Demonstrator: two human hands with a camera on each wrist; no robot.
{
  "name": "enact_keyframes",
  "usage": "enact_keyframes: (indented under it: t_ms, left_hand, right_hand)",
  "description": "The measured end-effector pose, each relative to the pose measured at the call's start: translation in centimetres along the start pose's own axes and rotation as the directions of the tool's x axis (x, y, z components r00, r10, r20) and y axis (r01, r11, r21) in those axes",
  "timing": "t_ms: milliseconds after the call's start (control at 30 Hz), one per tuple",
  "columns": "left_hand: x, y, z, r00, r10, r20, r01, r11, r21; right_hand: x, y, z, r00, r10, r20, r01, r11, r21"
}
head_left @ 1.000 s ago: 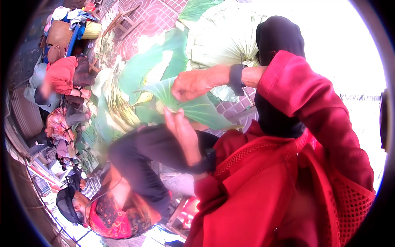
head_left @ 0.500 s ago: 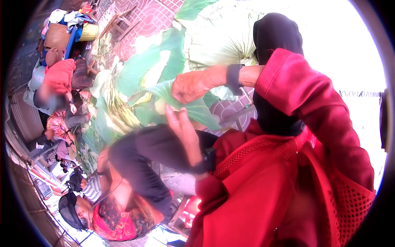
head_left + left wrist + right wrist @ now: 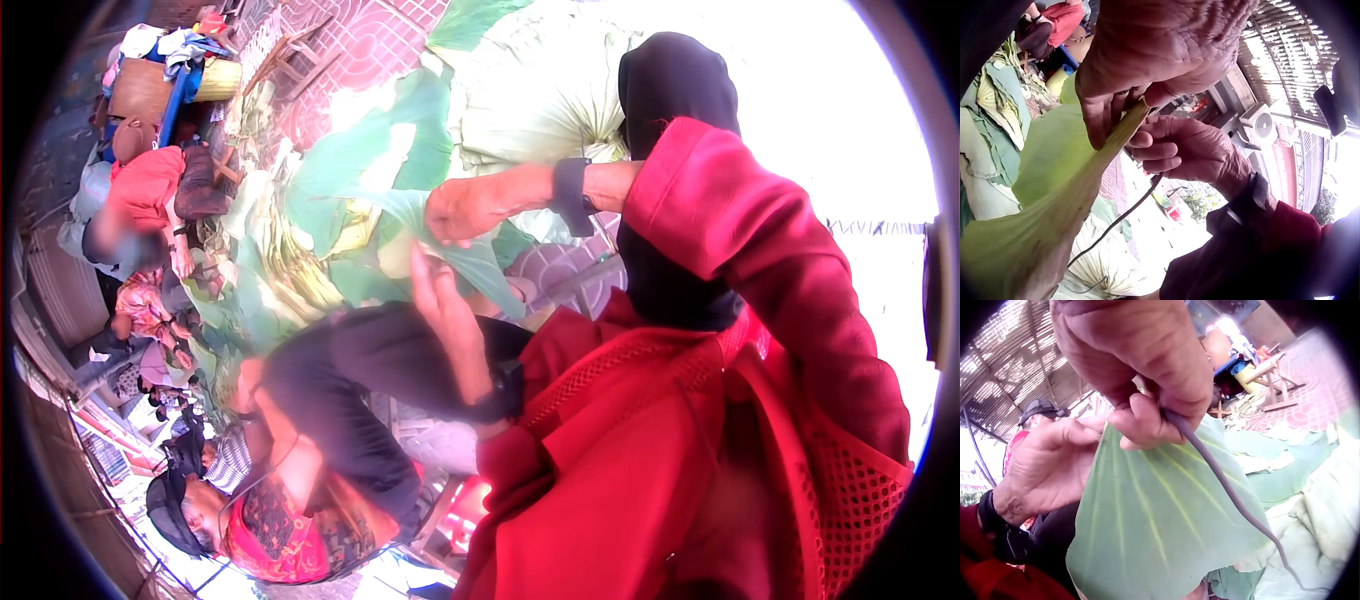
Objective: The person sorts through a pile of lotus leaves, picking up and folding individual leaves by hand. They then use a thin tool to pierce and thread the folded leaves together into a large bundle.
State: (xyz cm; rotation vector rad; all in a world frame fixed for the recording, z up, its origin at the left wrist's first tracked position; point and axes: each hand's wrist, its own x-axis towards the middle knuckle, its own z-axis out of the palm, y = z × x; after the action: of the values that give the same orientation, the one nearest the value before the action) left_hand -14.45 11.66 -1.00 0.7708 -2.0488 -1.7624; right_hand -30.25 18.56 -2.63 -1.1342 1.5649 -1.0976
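A large green leaf [image 3: 482, 265] spans the space between both hands in the head view. My right hand [image 3: 468, 208] grips its upper part with curled fingers. Below it, my left hand [image 3: 447, 315] has its fingers raised against the leaf. The left wrist view shows the left hand [image 3: 1160, 50] pinching the folded edge of the leaf [image 3: 1054, 162] beside the right hand's fingertips. From the curled fingers of the right hand [image 3: 1141, 356] a thin dark strand [image 3: 1229, 487] hangs across the veined leaf [image 3: 1147, 519]. The palms hide part of both grips.
More leaves [image 3: 375, 150] lie ahead on red-patterned paving [image 3: 360, 50], beside a pale bundle [image 3: 540, 85]. Several people sit on the left; the nearest one wears a dark cap [image 3: 172, 510]. A small wooden stool [image 3: 1275, 381] stands beyond the leaves.
The leaf has narrowed and folded downward between my hands, having been spread wider. Both hands have shifted only slightly. People in the background have moved their arms.
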Motion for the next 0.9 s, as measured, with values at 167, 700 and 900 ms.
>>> enact_keyframes:
  t_ms: [167,700,900]
  left_hand:
    - [-0.3,0.1,0.2,0.999,-0.02,-0.039,0.026,0.99,0.138]
    - [-0.2,-4.3,-1.1,0.988,0.013,-0.152,-0.005,0.999,0.054]
    - [0.2,-5.0,-1.0,0.989,0.041,-0.139,-0.028,0.995,0.099]
  right_hand:
    - [-0.6,-1.3,-0.2,0.994,0.098,0.05,-0.1,0.995,0.026]
    - [0.9,2.4,2.6,0.998,-0.059,-0.002,0.059,0.992,0.113]
    - [0.1,1.0,2.0,0.998,-0.064,-0.001,0.063,0.988,0.139]
